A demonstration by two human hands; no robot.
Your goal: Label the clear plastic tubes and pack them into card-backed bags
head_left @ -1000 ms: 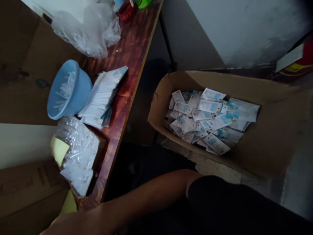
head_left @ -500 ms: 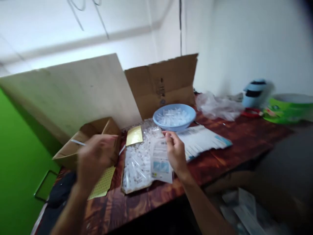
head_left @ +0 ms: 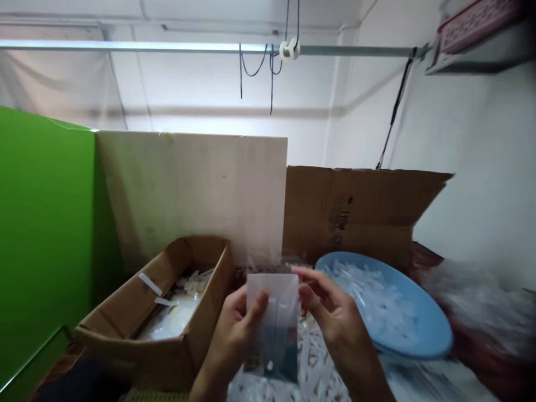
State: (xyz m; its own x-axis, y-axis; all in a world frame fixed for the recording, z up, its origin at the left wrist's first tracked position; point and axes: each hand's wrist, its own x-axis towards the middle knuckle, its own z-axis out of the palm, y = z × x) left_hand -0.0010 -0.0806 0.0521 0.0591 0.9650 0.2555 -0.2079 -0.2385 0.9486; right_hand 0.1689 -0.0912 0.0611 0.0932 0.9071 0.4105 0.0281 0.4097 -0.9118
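My left hand (head_left: 237,324) grips a small clear plastic packet (head_left: 274,329), its thumb across the front and the fingers behind. Through the film a whitish upper part, a dark teal lower part and a small white piece show. My right hand (head_left: 329,310) is closed at the packet's upper right edge, index finger and thumb bent against it; the exact contact is partly hidden. Beneath both hands lies a heap of small white plastic pieces (head_left: 312,357).
A cardboard box (head_left: 134,354) with white bags and strips stands left. On the right are a blue basin (head_left: 435,335) of translucent pieces and a crumpled clear plastic bag (head_left: 473,307). A white board (head_left: 201,195) and a cardboard sheet (head_left: 355,212) stand behind; a green panel (head_left: 46,223) bounds the left.
The view has tilted up and come closer. My left hand has moved from beside the box to the packet, which is now between both hands and turned to another face.
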